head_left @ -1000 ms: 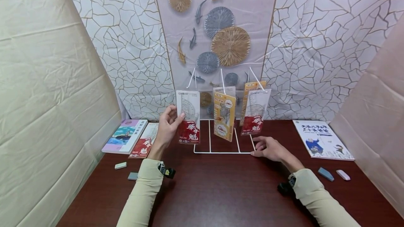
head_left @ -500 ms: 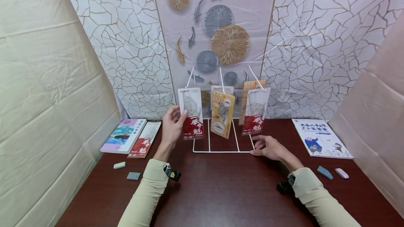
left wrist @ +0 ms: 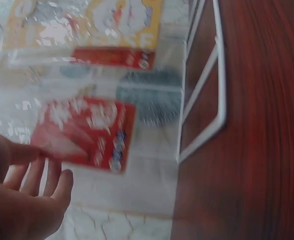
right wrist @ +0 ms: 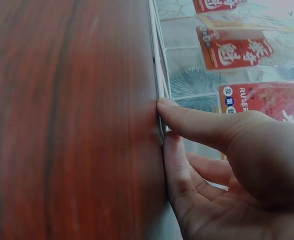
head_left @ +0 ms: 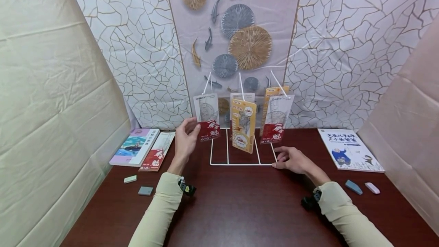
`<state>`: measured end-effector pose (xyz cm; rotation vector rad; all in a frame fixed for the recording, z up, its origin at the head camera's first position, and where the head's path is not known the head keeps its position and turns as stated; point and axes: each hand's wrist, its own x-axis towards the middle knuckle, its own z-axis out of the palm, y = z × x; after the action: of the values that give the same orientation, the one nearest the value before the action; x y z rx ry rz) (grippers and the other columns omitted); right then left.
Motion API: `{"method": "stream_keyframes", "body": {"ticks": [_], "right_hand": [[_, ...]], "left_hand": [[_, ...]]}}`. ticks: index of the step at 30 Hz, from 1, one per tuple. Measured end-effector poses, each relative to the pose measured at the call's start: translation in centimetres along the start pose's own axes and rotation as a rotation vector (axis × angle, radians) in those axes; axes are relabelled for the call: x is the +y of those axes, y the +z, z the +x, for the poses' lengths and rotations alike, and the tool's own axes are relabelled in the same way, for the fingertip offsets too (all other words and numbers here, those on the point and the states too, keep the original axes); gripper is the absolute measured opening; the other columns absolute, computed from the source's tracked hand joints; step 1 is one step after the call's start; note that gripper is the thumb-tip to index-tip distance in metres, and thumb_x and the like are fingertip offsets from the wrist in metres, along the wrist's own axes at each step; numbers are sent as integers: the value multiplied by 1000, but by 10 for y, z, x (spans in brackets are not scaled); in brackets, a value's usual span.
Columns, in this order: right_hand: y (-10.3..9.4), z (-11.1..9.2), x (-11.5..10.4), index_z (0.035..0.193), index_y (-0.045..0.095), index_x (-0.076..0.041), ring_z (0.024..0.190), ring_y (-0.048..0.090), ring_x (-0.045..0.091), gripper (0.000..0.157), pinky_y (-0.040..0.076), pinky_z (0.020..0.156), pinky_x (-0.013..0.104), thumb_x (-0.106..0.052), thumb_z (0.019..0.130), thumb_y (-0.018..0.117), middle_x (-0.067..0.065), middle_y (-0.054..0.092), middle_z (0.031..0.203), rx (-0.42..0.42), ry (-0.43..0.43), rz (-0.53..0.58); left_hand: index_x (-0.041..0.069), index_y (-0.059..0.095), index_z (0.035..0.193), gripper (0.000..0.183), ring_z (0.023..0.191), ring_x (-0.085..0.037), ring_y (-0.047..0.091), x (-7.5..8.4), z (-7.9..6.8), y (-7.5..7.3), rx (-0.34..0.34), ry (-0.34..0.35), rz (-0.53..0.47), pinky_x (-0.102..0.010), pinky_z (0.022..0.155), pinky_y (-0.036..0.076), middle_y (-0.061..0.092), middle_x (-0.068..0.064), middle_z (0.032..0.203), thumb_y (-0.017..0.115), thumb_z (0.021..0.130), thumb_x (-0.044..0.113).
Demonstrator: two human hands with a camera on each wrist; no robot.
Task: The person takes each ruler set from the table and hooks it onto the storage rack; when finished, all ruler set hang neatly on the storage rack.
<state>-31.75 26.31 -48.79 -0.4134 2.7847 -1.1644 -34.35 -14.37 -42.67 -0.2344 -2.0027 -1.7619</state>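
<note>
A white wire display rack (head_left: 243, 164) stands on the table with flat packets hanging from its three hooks. My left hand (head_left: 186, 140) pinches the lower left edge of the ruler set packet (head_left: 207, 109) on the left hook, thumb in front. In the left wrist view the packet's red lower part (left wrist: 92, 132) shows beside the thumb. My right hand (head_left: 293, 162) holds the rack's front right base corner between thumb and fingers. A yellow duck packet (head_left: 243, 125) hangs mid-rack, partly hiding a clear one behind. Another ruler set packet (head_left: 278, 115) hangs right, before a yellow packet (head_left: 269, 93).
At the left lie a book (head_left: 132, 146), a red and white ruler set packet (head_left: 157, 153), a pale eraser (head_left: 130, 178) and a grey one (head_left: 145, 190). Rightward are a white book (head_left: 348, 149), a blue eraser (head_left: 353, 186) and a pink one (head_left: 372, 188). Patterned cloth stands behind the rack.
My left hand has shifted slightly right, and the lower end of the left ruler set packet has swung up and back. The duck packet sways a little. My right hand stays on the corner.
</note>
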Motion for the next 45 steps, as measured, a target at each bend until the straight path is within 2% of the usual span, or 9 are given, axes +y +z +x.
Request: {"method": "stream_keyframes", "body": {"ticks": [6,10,13,15,21,25,33,39,45], "right_hand": [[1,0,0,135,56,3,87,65,17,67,52,76,27,-27,82,84,13,68,99,-1,-6,-3],[1,1,1,135,56,4,87,65,17,67,52,76,26,-25,82,84,14,68,98,-1,-13,5],[0,1,2,135,55,5,87,65,18,67,52,75,25,-23,82,84,15,68,99,-1,-17,15],[0,1,2,135,55,6,87,65,18,66,52,75,24,-22,82,84,16,68,99,1,-17,18],[1,0,1,134,56,6,86,65,18,66,51,74,23,-22,82,84,16,68,98,5,-15,21],[1,0,0,134,55,6,86,66,19,67,52,74,24,-23,82,84,16,68,98,6,-11,18],[2,1,1,133,55,7,83,65,14,66,52,73,23,-22,82,84,16,68,97,1,-33,28],[1,-1,0,134,55,6,82,65,15,66,51,73,22,-22,82,84,15,68,96,-4,-29,37],[0,-1,-1,136,54,6,84,65,18,66,50,72,23,-22,83,83,15,67,97,-12,-20,37]], "left_hand": [[5,65,124,28,119,-34,61,-23,6,-38,-18,109,547,-45,107,45,68,-17,123,65,96,10],[3,57,132,35,132,-49,41,-33,4,-67,-70,-120,881,-58,110,35,53,-26,138,55,101,18],[0,51,136,40,132,-57,37,-36,2,-81,-193,-302,1024,-65,108,34,47,-33,140,47,103,22],[-3,51,134,39,128,-58,41,-36,2,-86,-276,-354,1074,-66,105,36,49,-36,136,44,102,20],[-3,55,124,31,116,-59,49,-35,-1,-88,-304,-379,1061,-65,89,47,54,-34,129,51,96,11],[-4,57,114,26,121,-61,41,-36,-4,-88,-294,-391,1061,-67,95,43,45,-38,133,59,98,16],[-3,26,151,78,134,-67,24,-46,-3,-91,-218,-477,976,-71,113,26,29,-46,144,71,93,24],[0,27,152,81,136,-60,31,-48,2,-91,-121,-408,856,-71,113,26,33,-40,146,74,89,18],[-1,42,143,60,129,-46,44,-40,6,-92,-60,-289,741,-63,109,35,47,-30,137,69,93,19]]}}
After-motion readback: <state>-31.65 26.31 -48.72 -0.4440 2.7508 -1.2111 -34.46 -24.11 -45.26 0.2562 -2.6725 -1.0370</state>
